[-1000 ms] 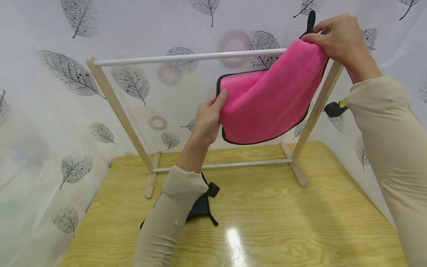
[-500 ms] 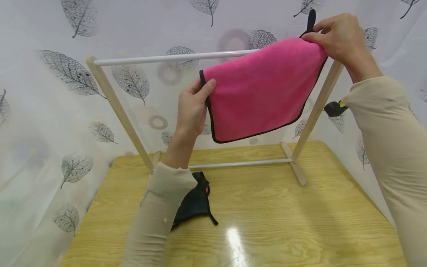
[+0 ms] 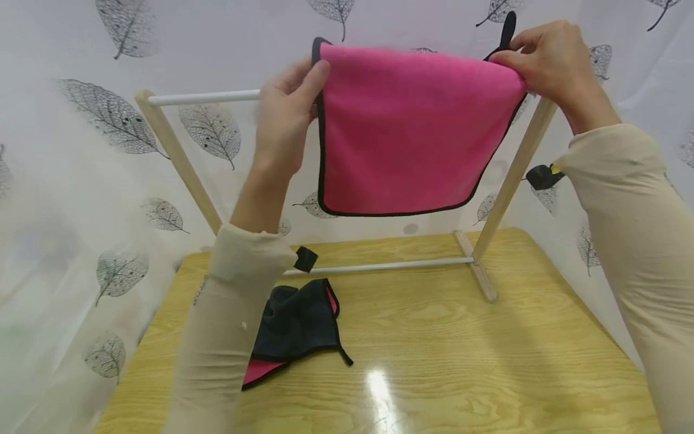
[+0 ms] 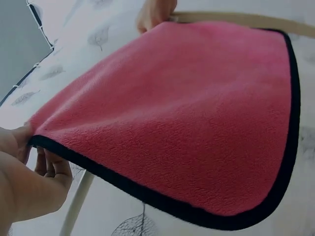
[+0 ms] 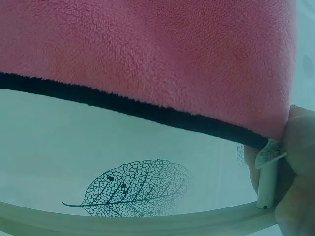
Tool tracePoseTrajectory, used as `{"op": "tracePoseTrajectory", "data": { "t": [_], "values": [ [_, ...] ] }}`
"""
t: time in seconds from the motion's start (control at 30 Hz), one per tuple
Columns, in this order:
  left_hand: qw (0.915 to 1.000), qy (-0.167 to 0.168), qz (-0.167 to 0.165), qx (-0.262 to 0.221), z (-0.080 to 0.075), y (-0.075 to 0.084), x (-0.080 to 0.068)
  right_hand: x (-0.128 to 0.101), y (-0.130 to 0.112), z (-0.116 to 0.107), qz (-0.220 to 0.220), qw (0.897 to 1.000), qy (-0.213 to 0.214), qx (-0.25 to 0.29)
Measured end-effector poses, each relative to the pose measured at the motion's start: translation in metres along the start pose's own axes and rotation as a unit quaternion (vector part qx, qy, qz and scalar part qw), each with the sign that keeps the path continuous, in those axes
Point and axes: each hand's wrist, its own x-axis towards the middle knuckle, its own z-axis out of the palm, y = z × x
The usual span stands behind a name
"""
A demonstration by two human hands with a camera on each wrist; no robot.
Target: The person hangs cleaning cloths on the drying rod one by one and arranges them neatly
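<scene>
A pink plush towel [image 3: 406,135] with black edging hangs spread between my hands, in front of the white top bar [image 3: 206,97] of a rack. My left hand [image 3: 282,120] pinches its upper left edge, thumb on the near side; the left wrist view shows the same grip. At the upper right, my right hand [image 3: 555,63] pinches the towel beside a black hanging loop [image 3: 508,30]. Close to those fingers, the right wrist view shows a white tag [image 5: 270,153] and the bar's end. The towel hides much of the bar, and I cannot tell how much cloth lies behind it.
Wooden legs [image 3: 515,178] hold the rack on a wood-grain table [image 3: 461,361], with a white lower rod [image 3: 390,265] between them. A dark towel [image 3: 298,322] with a pink underside lies crumpled at front left, partly behind my left forearm. Leaf-patterned curtain [image 3: 49,199] surrounds the table.
My left hand has moved left and up with the towel's edge, drawing the folded pink cloth out wide and flat. My right hand has stayed in place. More of the dark towel shows.
</scene>
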Motion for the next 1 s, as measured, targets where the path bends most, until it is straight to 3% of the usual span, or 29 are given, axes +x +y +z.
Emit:
{"op": "tracePoseTrajectory", "data": {
  "t": [0.1, 0.2, 0.3, 0.47, 0.5, 0.57, 0.63, 0.77, 0.87, 0.93, 1.0],
  "values": [
    [0.9953, 0.017, 0.029, 0.09, -0.006, 0.006, 0.011, 0.0, 0.0, -0.002, -0.008, 1.0, 0.003, 0.0],
    [0.9756, 0.037, 0.048, 0.211, -0.011, 0.01, 0.023, 0.0, 0.001, -0.003, -0.006, 1.0, 0.006, 0.002],
    [0.938, 0.054, 0.061, 0.337, -0.015, 0.011, 0.033, 0.0, 0.0, -0.002, -0.005, 1.0, 0.006, -0.004],
    [0.8587, 0.073, 0.05, 0.505, -0.02, 0.007, 0.043, -0.002, -0.001, -0.002, -0.001, 1.0, -0.002, -0.015],
    [0.8457, 0.074, 0.047, 0.527, -0.02, 0.006, 0.044, -0.002, -0.001, -0.002, 0.0, 1.0, -0.004, -0.015],
    [0.8304, 0.074, 0.04, 0.551, -0.022, 0.004, 0.045, -0.003, -0.003, -0.001, 0.005, 1.0, -0.008, -0.014],
    [0.8255, 0.073, 0.034, 0.559, -0.023, 0.002, 0.045, -0.003, -0.004, 0.0, 0.011, 1.0, -0.01, -0.014],
    [0.8395, 0.075, 0.021, 0.538, -0.025, 0.0, 0.044, -0.003, -0.006, 0.001, 0.023, 0.999, -0.01, -0.022],
    [0.844, 0.07, 0.015, 0.532, -0.026, 0.001, 0.043, -0.004, -0.007, 0.001, 0.028, 0.999, -0.004, -0.02],
    [0.836, 0.057, 0.01, 0.546, -0.025, 0.001, 0.044, -0.004, -0.006, 0.0, 0.026, 0.999, 0.007, -0.018],
    [0.8183, 0.04, 0.008, 0.573, -0.024, 0.001, 0.045, -0.005, -0.004, -0.001, 0.015, 1.0, 0.02, -0.011]
  ]
}}
